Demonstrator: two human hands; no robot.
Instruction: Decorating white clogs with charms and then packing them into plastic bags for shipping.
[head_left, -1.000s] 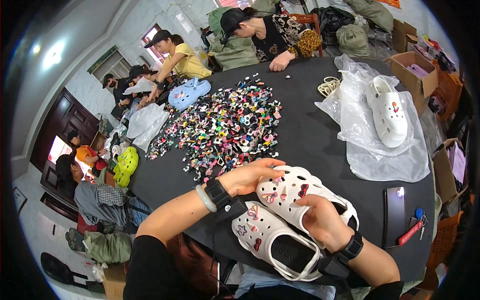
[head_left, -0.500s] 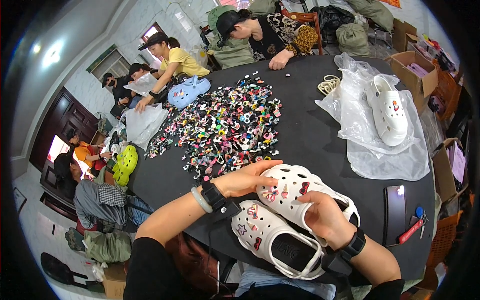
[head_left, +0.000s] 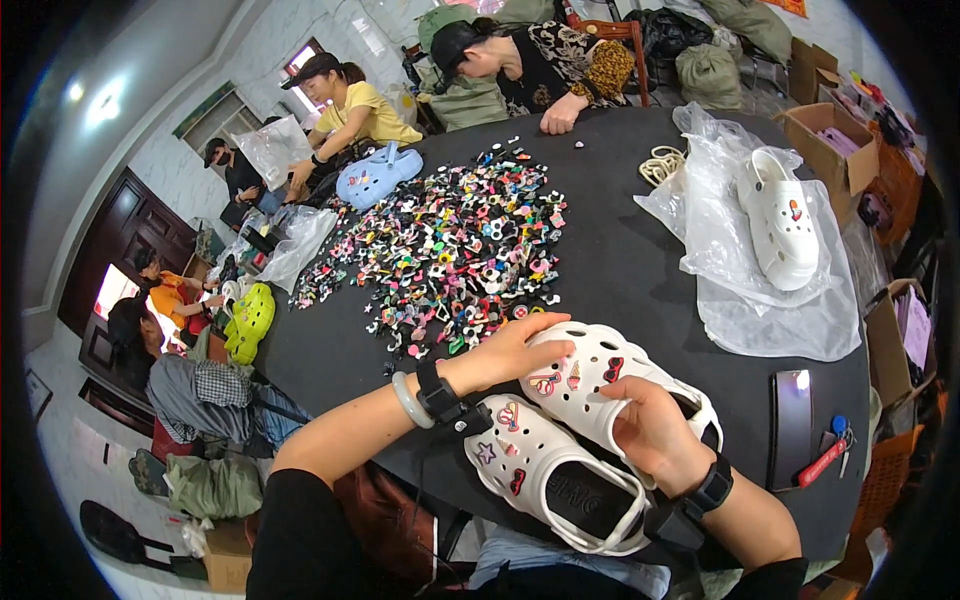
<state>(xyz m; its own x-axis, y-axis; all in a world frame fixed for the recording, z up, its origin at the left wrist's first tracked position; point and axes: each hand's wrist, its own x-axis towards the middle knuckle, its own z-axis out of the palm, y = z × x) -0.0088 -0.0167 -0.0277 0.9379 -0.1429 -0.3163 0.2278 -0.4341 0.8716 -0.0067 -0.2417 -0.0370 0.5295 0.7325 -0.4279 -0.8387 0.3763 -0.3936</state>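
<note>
**White shoe steadied between two hands near the table edge**

From here, a hard push by the left hand (head_left: 500, 358) on the toe could twist the white shoe (head_left: 592, 402) out of the right hand (head_left: 655, 432). A dragging thumb could pull loose the ice-cream charm (head_left: 573, 376) or the sunglasses charm (head_left: 614, 369). A slip could also knock the second white shoe (head_left: 531, 455) off the black table (head_left: 625, 250).

The held shoe sits between the hands, toe toward the left, heel opening beyond the right thumb. The right hand clasps its near side, fingers hidden. The left thumb rests on the toe, fingers along the front; how tightly they close, I can't tell.
</note>
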